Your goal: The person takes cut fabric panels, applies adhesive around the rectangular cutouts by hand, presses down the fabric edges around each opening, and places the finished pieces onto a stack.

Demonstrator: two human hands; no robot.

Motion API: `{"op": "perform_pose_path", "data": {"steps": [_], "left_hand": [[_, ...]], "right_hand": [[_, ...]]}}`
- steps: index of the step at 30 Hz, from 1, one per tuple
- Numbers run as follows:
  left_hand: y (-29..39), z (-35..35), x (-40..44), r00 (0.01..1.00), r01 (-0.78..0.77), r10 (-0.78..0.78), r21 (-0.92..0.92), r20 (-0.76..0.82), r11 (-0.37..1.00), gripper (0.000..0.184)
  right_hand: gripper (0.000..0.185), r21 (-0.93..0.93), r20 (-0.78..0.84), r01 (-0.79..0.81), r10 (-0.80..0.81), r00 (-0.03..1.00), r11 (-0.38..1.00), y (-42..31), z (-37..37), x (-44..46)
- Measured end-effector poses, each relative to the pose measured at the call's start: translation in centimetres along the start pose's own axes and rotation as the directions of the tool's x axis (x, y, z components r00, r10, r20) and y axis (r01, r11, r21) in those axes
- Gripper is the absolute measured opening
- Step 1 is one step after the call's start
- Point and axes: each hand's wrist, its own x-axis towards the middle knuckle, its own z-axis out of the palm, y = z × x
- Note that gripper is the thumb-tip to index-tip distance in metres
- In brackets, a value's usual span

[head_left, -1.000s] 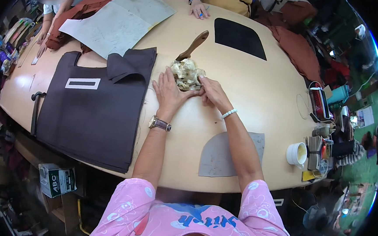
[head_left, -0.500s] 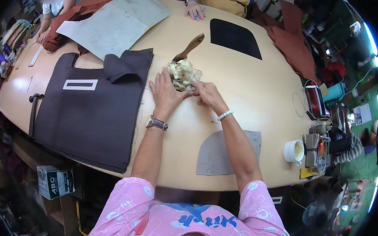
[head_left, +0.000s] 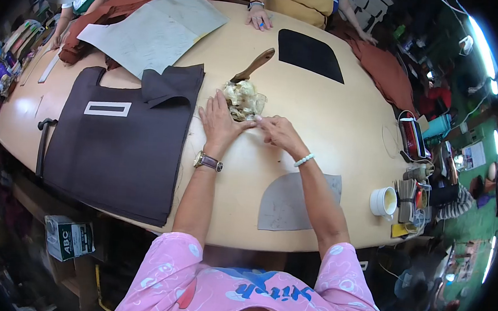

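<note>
A crumpled, yellowish translucent bundle [head_left: 243, 100] lies on the table, with a brown wooden handle [head_left: 255, 65] sticking out of its top toward the upper right. My left hand [head_left: 221, 120] rests against the bundle's left and lower side, fingers spread and thumb stretched to the right. At the bundle's lower right, my right hand [head_left: 280, 133] is closed, thumb and index finger pinched near the tip of my left thumb. What the pinch holds, if anything, is too small to tell.
Left are stacked dark fabric panels [head_left: 119, 152] with a white frame [head_left: 107, 108]. A grey template [head_left: 283, 207] lies under my right forearm, a black panel [head_left: 310, 54] farther back. A white cup [head_left: 382, 202] stands right. Two people are across the table.
My right hand has shifted slightly away from the bundle's right side, toward its lower right corner. My left hand has stayed beside the bundle. A co-worker's arm now reaches down at the top right.
</note>
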Motion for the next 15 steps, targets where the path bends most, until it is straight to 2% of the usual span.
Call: {"op": "perform_pose_path", "data": {"steps": [2, 5, 9, 10, 15], "left_hand": [[0.3, -0.3, 0.0, 1.0, 0.007, -0.007, -0.011, 0.006, 1.0, 0.122], [0.3, -0.4, -0.2, 1.0, 0.001, -0.001, -0.021, -0.015, 1.0, 0.12], [0.0, 0.3, 0.0, 0.999, 0.016, -0.016, -0.014, -0.037, 1.0, 0.117], [0.2, 0.2, 0.0, 0.999, 0.027, -0.028, -0.024, -0.031, 0.999, 0.116], [0.2, 0.5, 0.0, 0.999, 0.016, -0.017, -0.02, -0.048, 1.0, 0.115]], "right_hand": [[0.056, 0.047, 0.058, -0.1, 0.098, 0.994, 0.994, 0.6, -1.4, 0.9], [0.059, 0.221, -0.07, -0.004, 0.02, 0.997, 0.975, -0.5, -1.4, 1.4], [0.066, 0.446, -0.001, -0.109, 0.122, 0.993, 0.888, -2.4, 0.7, 3.1], [0.069, 0.536, 0.076, -0.152, 0.132, 0.988, 0.83, -2.1, 0.4, 4.0], [0.069, 0.652, 0.154, -0.223, 0.161, 0.975, 0.725, -0.6, 0.7, 5.2]]}}
